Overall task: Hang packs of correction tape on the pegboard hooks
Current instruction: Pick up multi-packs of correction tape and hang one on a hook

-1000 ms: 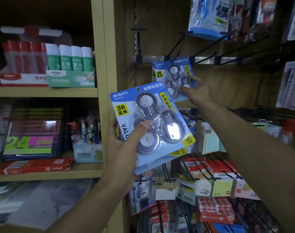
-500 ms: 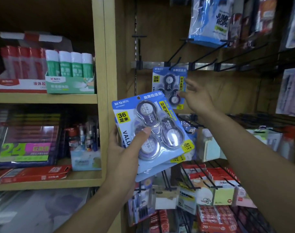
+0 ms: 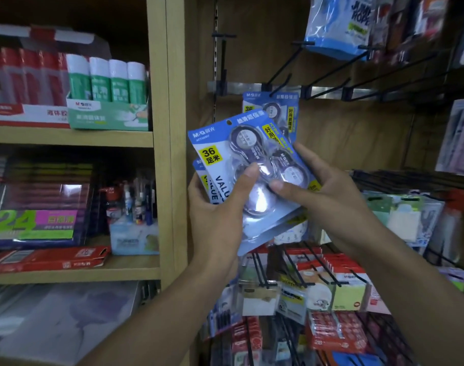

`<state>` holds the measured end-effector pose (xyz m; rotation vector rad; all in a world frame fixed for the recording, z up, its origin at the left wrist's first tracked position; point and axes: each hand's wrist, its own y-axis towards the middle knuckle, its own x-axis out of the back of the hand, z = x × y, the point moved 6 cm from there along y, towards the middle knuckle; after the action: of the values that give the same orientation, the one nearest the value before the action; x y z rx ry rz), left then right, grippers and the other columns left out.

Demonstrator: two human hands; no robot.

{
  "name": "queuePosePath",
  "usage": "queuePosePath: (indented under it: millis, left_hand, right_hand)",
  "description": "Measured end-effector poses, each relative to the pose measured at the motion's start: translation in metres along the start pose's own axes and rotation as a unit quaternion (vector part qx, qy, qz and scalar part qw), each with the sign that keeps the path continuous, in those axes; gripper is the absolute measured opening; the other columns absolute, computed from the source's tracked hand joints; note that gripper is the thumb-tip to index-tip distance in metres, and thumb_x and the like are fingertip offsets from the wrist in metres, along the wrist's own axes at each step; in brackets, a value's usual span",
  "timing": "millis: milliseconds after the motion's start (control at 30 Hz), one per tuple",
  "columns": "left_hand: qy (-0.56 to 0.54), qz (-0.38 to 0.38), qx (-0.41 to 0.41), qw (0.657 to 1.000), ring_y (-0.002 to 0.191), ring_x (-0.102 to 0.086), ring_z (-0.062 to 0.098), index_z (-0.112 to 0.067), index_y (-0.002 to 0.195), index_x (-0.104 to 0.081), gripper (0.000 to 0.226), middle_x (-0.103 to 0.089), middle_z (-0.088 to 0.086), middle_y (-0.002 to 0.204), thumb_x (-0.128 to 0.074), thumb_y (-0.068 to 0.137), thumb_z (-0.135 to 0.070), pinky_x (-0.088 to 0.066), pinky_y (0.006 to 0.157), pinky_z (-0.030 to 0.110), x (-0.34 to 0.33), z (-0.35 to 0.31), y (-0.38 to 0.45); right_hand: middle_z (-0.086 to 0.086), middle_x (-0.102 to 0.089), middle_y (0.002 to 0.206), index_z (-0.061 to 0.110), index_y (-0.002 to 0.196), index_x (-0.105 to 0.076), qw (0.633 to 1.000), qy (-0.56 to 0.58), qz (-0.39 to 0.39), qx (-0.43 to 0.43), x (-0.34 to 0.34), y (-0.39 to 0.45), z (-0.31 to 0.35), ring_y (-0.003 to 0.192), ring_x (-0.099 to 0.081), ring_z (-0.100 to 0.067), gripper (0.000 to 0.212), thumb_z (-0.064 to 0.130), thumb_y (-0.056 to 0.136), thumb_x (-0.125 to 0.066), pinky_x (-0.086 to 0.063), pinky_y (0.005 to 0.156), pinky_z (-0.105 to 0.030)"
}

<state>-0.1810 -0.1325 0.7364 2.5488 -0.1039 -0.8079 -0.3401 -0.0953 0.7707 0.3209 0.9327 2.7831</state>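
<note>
One pack (image 3: pixel 271 112) now hangs on the hook (image 3: pixel 281 75) at 12 o'clock; the right hand (image 3: pixel 328 191) has returned, pinching the front pack (image 3: pixel 241 165) of the stack gripped by the left hand (image 3: pixel 217 215), ready for the next hanging.

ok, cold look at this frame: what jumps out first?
The blue correction tape pack at centre frame, with its yellow "36" label, gripped by the left hand from the left and the right hand from the right, more packs stacked behind it. Just above hangs another blue pack on a black hook. On the left shelf stands a green-and-white glue stick box.
</note>
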Motion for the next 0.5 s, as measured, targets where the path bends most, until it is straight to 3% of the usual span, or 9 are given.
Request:
queuePosePath:
  millis: [100,300,500]
  left_hand:
    - [0.024,0.010,-0.010,1.000,0.102,-0.071,0.015,-0.024,0.126,-0.056,0.067,-0.072,-0.006,0.114,-0.080,0.065,-0.038,-0.057,0.089,0.044,0.001,-0.001,0.000]
    - [0.052,0.017,-0.019,0.998,0.101,-0.072,0.015,-0.019,0.128,-0.054,0.060,-0.073,-0.004,0.113,-0.077,0.073,-0.024,-0.057,0.090,0.044,0.009,-0.003,0.003]
    - [0.067,-0.006,-0.013,0.998,0.098,-0.073,0.019,-0.021,0.124,-0.057,0.056,-0.075,-0.003,0.107,-0.080,0.073,-0.018,-0.056,0.091,0.048,0.024,0.003,0.006]
  right_hand:
    - [0.012,-0.067,0.133,0.028,0.151,-0.046,0.999,0.035,-0.018,-0.007,0.008,0.004,-0.005,0.111,-0.070,-0.005,0.086,0.029,0.073,-0.082,-0.058,0.088,-0.025]
    - [0.018,-0.059,0.139,0.034,0.151,-0.044,0.996,0.020,-0.086,0.012,0.014,0.008,-0.012,0.119,-0.064,-0.002,0.089,0.044,0.069,-0.078,-0.054,0.099,-0.030]
    - [0.011,-0.071,0.125,0.036,0.134,-0.061,0.986,0.041,-0.153,0.055,0.026,0.023,-0.008,0.107,-0.072,-0.008,0.055,0.023,0.084,-0.081,-0.060,0.090,-0.038]
